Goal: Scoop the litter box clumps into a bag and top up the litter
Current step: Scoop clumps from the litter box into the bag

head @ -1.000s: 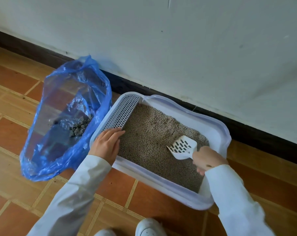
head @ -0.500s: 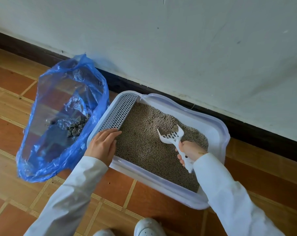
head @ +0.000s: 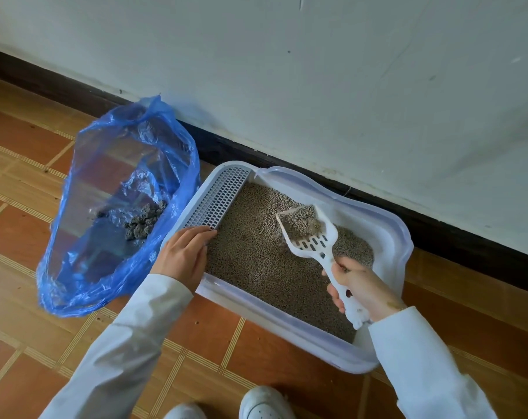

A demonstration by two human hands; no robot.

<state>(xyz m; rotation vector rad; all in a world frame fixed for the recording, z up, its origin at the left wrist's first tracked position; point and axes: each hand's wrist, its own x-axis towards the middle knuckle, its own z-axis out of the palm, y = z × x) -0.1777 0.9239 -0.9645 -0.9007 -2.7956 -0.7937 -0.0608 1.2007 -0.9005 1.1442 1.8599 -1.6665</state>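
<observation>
Head view, the only one: a white litter box (head: pixel 386 234) sits on the tiled floor (head: pixel 23 137) against the dark baseboard (head: pixel 468 237), its long axis running from about ten o'clock to four o'clock. Grey-brown litter (head: pixel 256 261) fills its bed, and a slotted grate (head: pixel 218 199) lines its ten o'clock end. The right hand (head: pixel 358 282) grips the handle of a white slotted scoop (head: pixel 309 234), fingers curled round it. The scoop's long axis runs from five o'clock at the handle to eleven o'clock at the open mouth, and its bowl is raised above the litter toward the far wall of the box, carrying a heap of pellets with a darker lump among them. The left hand (head: pixel 185 254) rests on the near nine o'clock corner of the box, fingers straight and close together, tips lying over the grate's end and pointing toward two o'clock. At nine o'clock from the box, touching its side, a blue plastic bag (head: pixel 111 285) stands open, with dark grey clumps (head: pixel 144 223) lying inside it. White sleeves cover both forearms, and two white shoes (head: pixel 267 403) show at six o'clock.
</observation>
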